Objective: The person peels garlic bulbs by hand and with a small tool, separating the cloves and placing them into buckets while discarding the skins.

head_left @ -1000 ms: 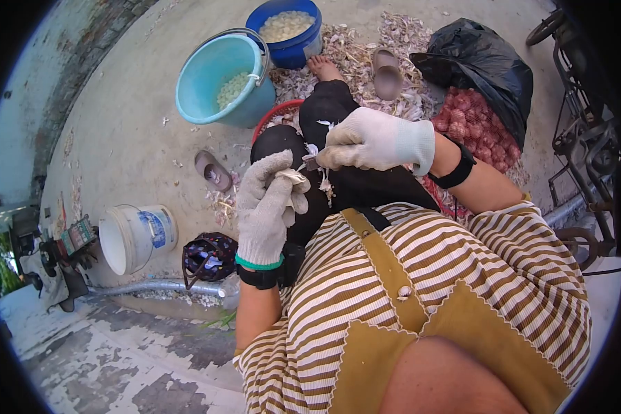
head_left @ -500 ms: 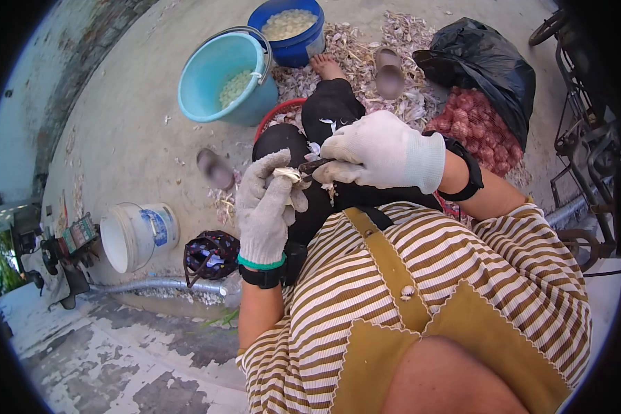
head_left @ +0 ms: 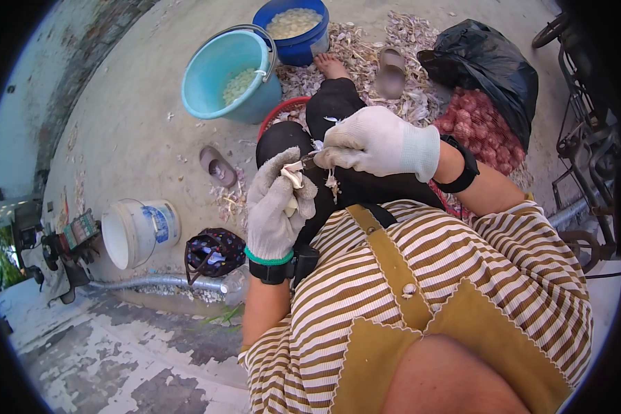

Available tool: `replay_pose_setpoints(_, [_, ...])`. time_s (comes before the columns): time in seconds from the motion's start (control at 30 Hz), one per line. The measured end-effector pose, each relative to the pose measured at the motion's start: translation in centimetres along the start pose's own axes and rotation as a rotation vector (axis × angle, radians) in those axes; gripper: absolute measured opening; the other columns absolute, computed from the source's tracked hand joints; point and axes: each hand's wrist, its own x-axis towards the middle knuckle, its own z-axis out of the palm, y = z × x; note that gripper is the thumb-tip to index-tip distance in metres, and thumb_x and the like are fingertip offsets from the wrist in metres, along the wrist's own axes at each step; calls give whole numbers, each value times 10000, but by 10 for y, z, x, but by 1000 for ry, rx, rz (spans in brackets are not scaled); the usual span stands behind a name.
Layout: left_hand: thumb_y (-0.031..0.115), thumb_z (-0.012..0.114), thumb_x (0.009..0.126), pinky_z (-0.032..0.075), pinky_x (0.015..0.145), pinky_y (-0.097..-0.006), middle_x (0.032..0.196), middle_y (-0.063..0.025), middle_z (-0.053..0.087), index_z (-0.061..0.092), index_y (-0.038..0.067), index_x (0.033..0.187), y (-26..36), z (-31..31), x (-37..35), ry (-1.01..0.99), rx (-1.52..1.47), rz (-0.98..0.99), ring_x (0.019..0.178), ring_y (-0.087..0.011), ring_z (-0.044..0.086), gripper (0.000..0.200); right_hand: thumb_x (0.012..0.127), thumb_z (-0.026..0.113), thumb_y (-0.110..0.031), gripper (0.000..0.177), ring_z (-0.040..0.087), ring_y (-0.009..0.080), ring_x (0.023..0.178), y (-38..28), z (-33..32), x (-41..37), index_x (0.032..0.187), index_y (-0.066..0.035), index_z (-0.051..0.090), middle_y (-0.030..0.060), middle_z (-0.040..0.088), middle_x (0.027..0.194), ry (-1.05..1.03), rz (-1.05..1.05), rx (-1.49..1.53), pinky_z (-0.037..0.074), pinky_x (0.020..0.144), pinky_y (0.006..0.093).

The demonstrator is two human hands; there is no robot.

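Note:
My left hand (head_left: 272,210), in a grey-white knit glove with a green cuff edge, pinches a whitish garlic clove (head_left: 293,176) between thumb and fingers. Just to its right, my right hand (head_left: 376,143) wears a white glove with a pale blue cuff. Its fingers close on a small knife (head_left: 308,161); the blade is at the clove and the handle is mostly hidden by the glove. Bits of papery skin (head_left: 332,183) hang below the right fingertips. Both hands are above my lap, over dark trousers.
Ahead stand a light blue bucket (head_left: 193,83) and a dark blue bucket (head_left: 313,36), both containing peeled cloves. A red basket (head_left: 283,105) sits by my knees. Garlic skins (head_left: 414,96) litter the floor beside a red mesh bag of bulbs (head_left: 479,127). A white bucket (head_left: 121,234) lies left.
The right fingers now cover the dark knife handle seen earlier. My left hand has shifted slightly down and right, and the clove is turned, with its skin side hanging lower.

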Motion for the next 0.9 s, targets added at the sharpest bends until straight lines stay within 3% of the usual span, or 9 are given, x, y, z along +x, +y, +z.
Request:
replay_pose_setpoints(0.3, [111,535,951,512,508,-230,830,-132,648,528,-24,1189,-5,-5,7,87,85,-40,586,-151,614,274,897,588,-338,300,621,339,728,10,3,3,864,-45,642,169,627,753,138,63,210,472,652,401])
replay_pose_setpoints(0.37, [112,536,951,506,498,-224,831,-134,651,536,-19,1171,-6,-5,9,85,102,-54,579,-147,613,256,915,565,-336,319,623,350,743,9,-2,0,858,-31,641,177,638,776,151,302,480,476,657,407])
replay_pose_setpoints(0.4, [105,536,948,499,490,-217,838,-137,652,538,-12,1161,-5,-4,9,111,98,-20,576,-142,611,243,936,579,-273,263,552,148,584,19,-2,0,922,-25,666,87,588,673,202,344,332,458,567,291])
replay_pose_setpoints(0.47, [99,536,946,493,482,-209,845,-140,653,539,-5,1151,-5,-5,10,138,93,16,574,-138,609,230,920,596,-348,324,570,148,578,37,-6,-3,926,-33,670,97,590,686,36,408,-374,456,553,293])
replay_pose_setpoints(0.6, [82,542,940,467,471,-191,865,-131,644,539,12,1148,-6,-2,14,163,191,49,571,-123,591,219,898,609,-414,382,595,178,588,29,-6,-16,923,-37,671,118,601,686,49,374,-277,462,556,315])
replay_pose_setpoints(0.67, [83,538,944,451,466,-185,869,-122,634,542,18,1158,-5,3,15,172,252,71,568,-118,577,224,893,617,-417,387,600,215,605,-4,-23,-13,914,-33,669,134,612,686,-119,463,131,466,573,340])
replay_pose_setpoints(0.7, [74,541,939,426,447,-173,872,-109,635,544,25,1162,-4,5,14,180,309,81,568,-110,579,229,890,620,-425,393,595,225,607,0,-16,-12,913,-36,674,143,608,672,-99,363,184,462,573,344])
replay_pose_setpoints(0.83, [38,573,910,353,430,-152,913,-61,649,547,28,1168,-5,12,7,233,466,129,591,-58,578,260,887,626,-411,373,588,224,608,-10,-10,-10,912,-43,683,131,603,673,-57,268,168,455,570,339])
replay_pose_setpoints(0.9, [33,579,906,354,436,-151,916,-51,645,553,29,1171,-7,12,5,238,515,149,596,-54,575,267,897,562,-506,472,642,308,745,-12,-10,-9,917,-46,666,162,636,764,-99,242,182,483,673,386])
